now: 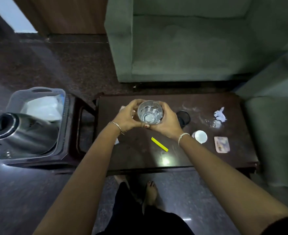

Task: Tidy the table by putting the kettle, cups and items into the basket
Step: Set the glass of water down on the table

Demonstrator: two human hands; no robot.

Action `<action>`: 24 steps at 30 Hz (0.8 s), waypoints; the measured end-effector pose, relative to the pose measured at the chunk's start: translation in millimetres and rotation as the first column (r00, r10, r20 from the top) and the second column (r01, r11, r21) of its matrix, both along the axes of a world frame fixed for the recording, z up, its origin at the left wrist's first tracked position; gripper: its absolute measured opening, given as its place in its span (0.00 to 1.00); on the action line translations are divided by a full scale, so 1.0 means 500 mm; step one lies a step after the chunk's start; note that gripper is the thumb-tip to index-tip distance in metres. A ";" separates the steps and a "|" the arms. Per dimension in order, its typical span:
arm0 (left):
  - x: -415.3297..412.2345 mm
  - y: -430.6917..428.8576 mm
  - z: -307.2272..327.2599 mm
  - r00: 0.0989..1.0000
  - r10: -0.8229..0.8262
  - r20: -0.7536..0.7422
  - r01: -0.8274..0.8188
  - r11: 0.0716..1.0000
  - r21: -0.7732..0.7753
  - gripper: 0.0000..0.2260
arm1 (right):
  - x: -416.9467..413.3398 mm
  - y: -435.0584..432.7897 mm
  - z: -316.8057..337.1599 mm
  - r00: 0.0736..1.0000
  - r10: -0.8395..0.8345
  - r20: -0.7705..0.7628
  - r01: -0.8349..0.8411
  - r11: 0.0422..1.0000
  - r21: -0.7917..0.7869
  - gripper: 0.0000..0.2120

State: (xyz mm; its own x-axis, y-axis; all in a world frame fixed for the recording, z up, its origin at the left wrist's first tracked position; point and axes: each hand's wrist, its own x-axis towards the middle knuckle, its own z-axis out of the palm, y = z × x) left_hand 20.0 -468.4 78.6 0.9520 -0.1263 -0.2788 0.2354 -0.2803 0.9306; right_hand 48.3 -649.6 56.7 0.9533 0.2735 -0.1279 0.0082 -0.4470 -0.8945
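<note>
Glass tumbler (149, 112) — clear, faceted, held above the far left part of the dark table (139, 155), cupped from both sides: my left hand (125, 117) wraps its left wall, my right hand (167, 121) its right wall, thumbs meeting on the near side. From above it looks empty, though clear water would be hard to tell; I would keep it upright until sure. Risk one: smooth glass held by side pressure only, so if one hand lets go for the hand-over left, it could slip and strike the table edge. Risk two: the basket (38, 94), grey plastic, stands on a low stand (72, 133) well to my left, and the steel kettle (21, 131) already lies in it on its side, filling the near half. Setting glass against that steel body could chip it or leave it tipping. The far half holds something white, cloth or paper, I cannot tell which — likely the softer spot. On the table, not yet cleared: a yellow stick (159, 144), a small white cup (200, 136), a dark round cup or lid (183, 117) just beside my right hand, crumpled paper (220, 114), a pinkish flat packet (222, 144). A careless sweep of my right forearm could knock the white cup.
</note>
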 end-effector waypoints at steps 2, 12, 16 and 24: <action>-0.007 -0.051 -0.023 1.000 -0.022 -0.017 0.022 1.000 0.001 0.37 | -0.019 -0.049 -0.019 0.999 -0.030 -0.014 0.029 0.999 -0.029 0.34; 0.005 -0.224 -0.187 0.978 -0.161 -0.134 0.181 0.971 0.153 0.40 | -0.070 -0.203 -0.169 0.977 -0.179 -0.115 0.166 0.980 -0.113 0.41; 0.024 -0.276 -0.262 0.964 -0.201 -0.172 0.236 0.949 0.210 0.41 | -0.068 -0.243 -0.243 0.965 -0.222 -0.139 0.196 0.964 -0.178 0.38; 0.058 -0.345 -0.375 0.928 -0.252 -0.276 0.329 0.900 0.285 0.42 | -0.049 -0.287 -0.345 0.933 -0.301 -0.199 0.231 0.922 -0.310 0.30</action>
State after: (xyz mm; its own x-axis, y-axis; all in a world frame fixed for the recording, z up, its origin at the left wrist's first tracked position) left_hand 49.1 -640.6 -108.9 0.7925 -0.2543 -0.5544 0.2905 -0.6418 0.7097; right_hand 23.6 -793.1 -115.6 0.9169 -0.0658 -0.3937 -0.3437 -0.6319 -0.6947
